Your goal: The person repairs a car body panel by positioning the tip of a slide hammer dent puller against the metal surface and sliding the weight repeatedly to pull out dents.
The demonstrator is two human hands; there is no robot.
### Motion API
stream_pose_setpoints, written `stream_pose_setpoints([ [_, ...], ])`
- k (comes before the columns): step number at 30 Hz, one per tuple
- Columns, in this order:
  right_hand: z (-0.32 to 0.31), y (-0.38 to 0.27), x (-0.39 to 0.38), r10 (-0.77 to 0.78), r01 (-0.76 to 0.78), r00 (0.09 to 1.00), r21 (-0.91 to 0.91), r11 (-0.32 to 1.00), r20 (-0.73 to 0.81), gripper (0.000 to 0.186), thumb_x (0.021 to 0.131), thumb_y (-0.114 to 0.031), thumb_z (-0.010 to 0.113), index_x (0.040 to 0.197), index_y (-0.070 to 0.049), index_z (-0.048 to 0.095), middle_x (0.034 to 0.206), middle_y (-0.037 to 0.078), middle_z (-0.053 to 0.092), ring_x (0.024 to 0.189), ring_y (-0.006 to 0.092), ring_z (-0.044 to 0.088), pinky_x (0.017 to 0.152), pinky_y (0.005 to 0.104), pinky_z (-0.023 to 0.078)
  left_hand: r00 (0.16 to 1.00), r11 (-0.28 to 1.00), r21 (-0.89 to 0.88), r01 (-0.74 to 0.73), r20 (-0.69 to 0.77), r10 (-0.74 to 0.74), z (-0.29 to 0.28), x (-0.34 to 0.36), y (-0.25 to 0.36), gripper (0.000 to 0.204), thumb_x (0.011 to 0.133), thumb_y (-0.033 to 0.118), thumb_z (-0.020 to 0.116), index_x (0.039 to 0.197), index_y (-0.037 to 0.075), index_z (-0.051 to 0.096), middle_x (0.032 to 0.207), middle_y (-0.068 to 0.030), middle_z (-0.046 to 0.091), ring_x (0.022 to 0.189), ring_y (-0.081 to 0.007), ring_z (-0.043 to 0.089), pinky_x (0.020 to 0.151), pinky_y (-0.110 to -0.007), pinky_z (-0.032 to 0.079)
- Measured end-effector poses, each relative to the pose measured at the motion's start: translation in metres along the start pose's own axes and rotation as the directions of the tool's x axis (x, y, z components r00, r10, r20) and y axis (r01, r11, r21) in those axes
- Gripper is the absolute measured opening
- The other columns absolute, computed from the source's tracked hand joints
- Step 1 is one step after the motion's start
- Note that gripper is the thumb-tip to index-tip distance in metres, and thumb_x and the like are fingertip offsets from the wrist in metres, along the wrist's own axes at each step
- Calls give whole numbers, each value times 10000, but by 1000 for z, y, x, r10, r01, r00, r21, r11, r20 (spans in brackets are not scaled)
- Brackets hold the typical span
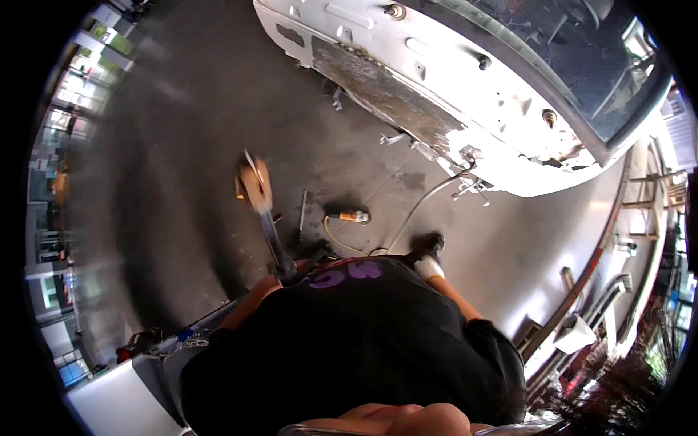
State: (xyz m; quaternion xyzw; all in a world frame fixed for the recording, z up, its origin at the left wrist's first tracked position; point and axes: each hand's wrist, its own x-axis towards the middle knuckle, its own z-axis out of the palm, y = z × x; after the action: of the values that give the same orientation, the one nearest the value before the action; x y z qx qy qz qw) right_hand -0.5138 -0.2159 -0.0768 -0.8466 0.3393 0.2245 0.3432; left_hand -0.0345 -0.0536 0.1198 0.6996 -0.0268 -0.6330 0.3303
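Gripped low on its dark handle, the long metal-shafted hammer with a blurred tan head (256, 190) rises over the grey concrete floor (167, 182); which hand (285, 270) closes on it I cannot tell, and the other stays hidden. It looks stiff and top-heavy, best held near the handle's end. Rightward lie an orange-handled tool (353, 216) and the rusted white car door panel (407, 80).

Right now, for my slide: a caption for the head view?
Motion-blurred hammer over a workshop floor, beside a rusted white car panel.
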Motion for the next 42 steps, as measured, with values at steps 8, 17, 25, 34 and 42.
stream_pose_setpoints([
  [8,-129,-165,-92,118,-320,944,943,92,308,417,1053,-364,707,1218,12,781,1125,102,795,974,215,707,888,370,559,998,999,-14,43,46,-42,-26,15,-10,523,1073,435,639,1438,60,627,1159,-68,741,1051,-199,685,951,-359,547],
  [17,-17,-300,182,-343,386,843,-22,922,415,420,936,-257,743,1315,-78,758,1300,210,752,1230,362,722,1039,422,570,994,990,-98,106,-13,-108,-15,-24,-14,537,1084,443,628,1460,60,618,1167,-67,741,1060,-200,687,962,-357,548],
  [25,-163,-316,85,-621,239,615,636,734,486,603,1013,-464,694,1409,-10,695,1416,179,713,1326,296,647,1150,406,467,981,965,-205,163,-75,-182,-6,-125,-15,549,1093,450,618,1480,61,611,1174,-67,742,1069,-201,688,972,-356,549],
  [34,-233,-271,96,-603,258,771,966,6,-202,839,978,-549,778,1552,1,512,1439,209,658,1350,272,614,1147,399,485,964,945,-218,244,-54,-262,29,-100,10,563,1104,458,607,1503,61,602,1181,-66,742,1078,-202,689,983,-354,550],
  [42,-177,-220,140,19,42,999,683,-729,-41,333,1097,-366,662,1034,-41,633,866,88,713,760,235,726,732,430,628,920,907,-155,391,37,-390,73,-6,24,588,1119,436,584,1571,63,539,1255,-86,731,1135,-218,686,1019,-358,544],
])
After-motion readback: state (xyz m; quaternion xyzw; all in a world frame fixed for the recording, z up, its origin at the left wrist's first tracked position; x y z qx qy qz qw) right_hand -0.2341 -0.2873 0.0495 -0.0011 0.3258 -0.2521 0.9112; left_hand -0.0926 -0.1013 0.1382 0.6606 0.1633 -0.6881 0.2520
